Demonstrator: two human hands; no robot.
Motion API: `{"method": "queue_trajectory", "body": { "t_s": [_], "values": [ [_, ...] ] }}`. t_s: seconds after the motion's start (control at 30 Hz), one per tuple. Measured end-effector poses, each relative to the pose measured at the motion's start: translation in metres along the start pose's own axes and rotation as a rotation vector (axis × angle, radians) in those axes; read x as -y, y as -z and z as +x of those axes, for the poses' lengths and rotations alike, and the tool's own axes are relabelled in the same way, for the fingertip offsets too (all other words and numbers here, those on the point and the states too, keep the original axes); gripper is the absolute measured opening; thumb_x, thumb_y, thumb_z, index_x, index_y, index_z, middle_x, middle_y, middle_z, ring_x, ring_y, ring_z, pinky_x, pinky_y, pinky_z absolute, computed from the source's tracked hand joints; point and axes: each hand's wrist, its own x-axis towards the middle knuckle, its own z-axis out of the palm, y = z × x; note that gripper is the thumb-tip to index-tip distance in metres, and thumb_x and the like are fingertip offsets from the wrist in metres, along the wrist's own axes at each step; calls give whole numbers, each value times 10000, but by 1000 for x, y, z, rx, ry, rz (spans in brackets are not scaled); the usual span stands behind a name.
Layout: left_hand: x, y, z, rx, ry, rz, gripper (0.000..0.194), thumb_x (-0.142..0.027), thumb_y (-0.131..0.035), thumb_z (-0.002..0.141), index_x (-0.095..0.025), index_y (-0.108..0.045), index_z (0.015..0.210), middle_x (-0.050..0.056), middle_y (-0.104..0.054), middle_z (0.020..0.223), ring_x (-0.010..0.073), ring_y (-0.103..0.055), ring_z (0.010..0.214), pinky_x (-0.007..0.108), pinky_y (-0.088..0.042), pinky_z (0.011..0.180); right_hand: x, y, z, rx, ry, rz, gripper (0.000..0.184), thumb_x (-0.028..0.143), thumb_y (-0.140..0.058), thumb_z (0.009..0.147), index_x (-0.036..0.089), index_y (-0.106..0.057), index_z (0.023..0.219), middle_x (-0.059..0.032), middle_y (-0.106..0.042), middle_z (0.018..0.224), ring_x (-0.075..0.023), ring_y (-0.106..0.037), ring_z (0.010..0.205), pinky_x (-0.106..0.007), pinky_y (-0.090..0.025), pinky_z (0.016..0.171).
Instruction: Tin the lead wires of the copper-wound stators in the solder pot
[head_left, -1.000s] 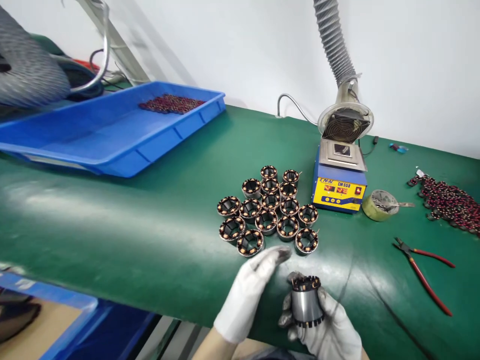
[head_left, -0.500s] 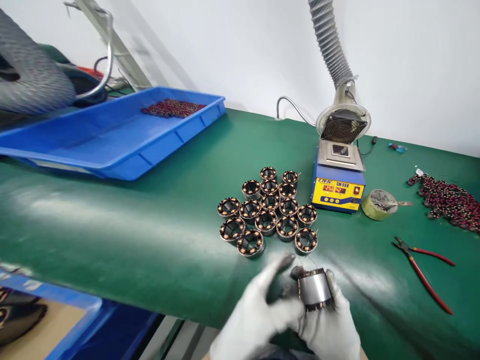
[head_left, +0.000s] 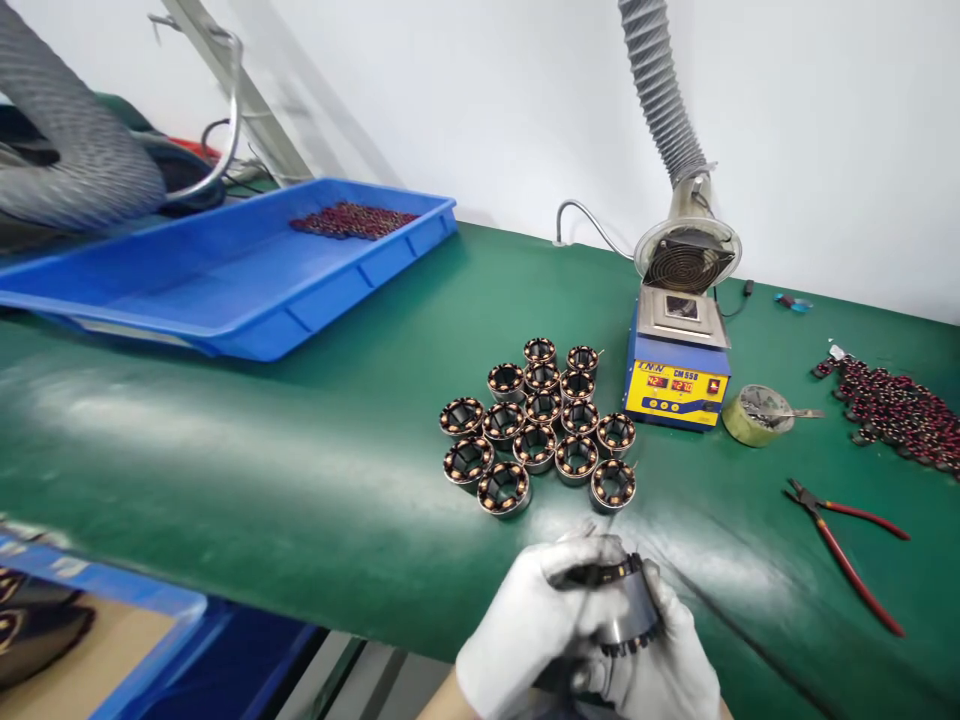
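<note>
The white-gloved right hand (head_left: 669, 655) pinches a tilted grey metal cylinder with black toothed rims (head_left: 636, 608) above the green surface (head_left: 345, 510); the white-gloved left hand (head_left: 529, 615), blurred, wraps its grip round the left side. Steadying the smooth wall should spare the rims. The near edge runs below; room opens leftward, while upright copper-wound rings (head_left: 535, 466) crowd ahead, red-handled pliers (head_left: 810, 503) rightward.

The white-gloved left hand (head_left: 525, 612) slants up and rightward, its fingers (head_left: 581, 550) bent toward the right hand (head_left: 675, 660), with a strip of bare left forearm (head_left: 448, 698) below. The right hand, gloved too, is cupped with its thumb side raised. Both hands are close together, low in view, the left fingertips blurred.
</note>
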Motion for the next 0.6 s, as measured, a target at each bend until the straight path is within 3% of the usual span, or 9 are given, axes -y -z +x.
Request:
{"method": "queue_trajectory", "body": {
  "t_s": [0.07, 0.13, 0.27, 0.37, 0.43, 0.5, 0.6],
  "values": [
    [4, -2, 3, -151, 65, -142, 99, -220, -630, 553, -130, -614, 591, 35, -598, 614, 185, -552, 625, 249, -443, 568, -2, 1, 1, 28, -18, -20, 436, 508, -621, 701, 138, -639, 931, -64, -697, 830, -156, -649, 667, -244, -483, 589],
    [9, -1, 8, -230, 65, -312, 167, -264, -672, 553, -121, -603, 605, 42, -605, 607, 169, -549, 586, 241, -435, 549, -3, 0, 0, 32, -8, -13, 417, 494, -635, 695, 142, -641, 916, -50, -698, 818, -134, -644, 632, -210, -470, 547],
    [11, 6, 12, -327, -76, -642, 365, -413, -726, 593, -151, -606, 816, 34, -634, 707, 185, -599, 711, 283, -472, 723, -2, -3, -2, 44, -13, -5, 451, 502, -623, 698, 163, -621, 996, -40, -691, 828, -130, -641, 601, -195, -451, 498],
    [6, 4, 4, -183, 2, -401, 356, -352, -723, 583, -155, -630, 864, 58, -652, 808, 217, -597, 806, 287, -462, 768, -4, -5, -2, -25, 9, -70, 399, 486, -597, 731, 162, -622, 963, -57, -680, 821, -154, -641, 657, -224, -462, 538],
    [5, 2, -1, -131, 52, -197, 196, -298, -674, 599, -137, -643, 707, 58, -643, 730, 214, -591, 726, 265, -467, 667, -6, -6, -2, -108, 123, -174, 352, 438, -644, 707, 174, -622, 938, -57, -674, 835, -171, -635, 733, -258, -476, 616],
    [6, 4, -2, -202, 33, -157, 170, -301, -642, 608, -133, -623, 615, 44, -618, 648, 204, -577, 663, 257, -462, 615, -8, -4, -3, -213, 280, -335, 406, 397, -723, 628, 190, -612, 959, -58, -665, 907, -190, -625, 784, -290, -482, 667],
    [12, 14, 3, -362, -31, -276, 291, -386, -654, 638, -131, -626, 776, 50, -639, 737, 206, -591, 727, 268, -472, 695, -10, 7, -4, -393, 486, -610, 557, 279, -796, 523, 219, -586, 1035, -63, -636, 1032, -216, -612, 854, -317, -477, 745]
  ]
}}
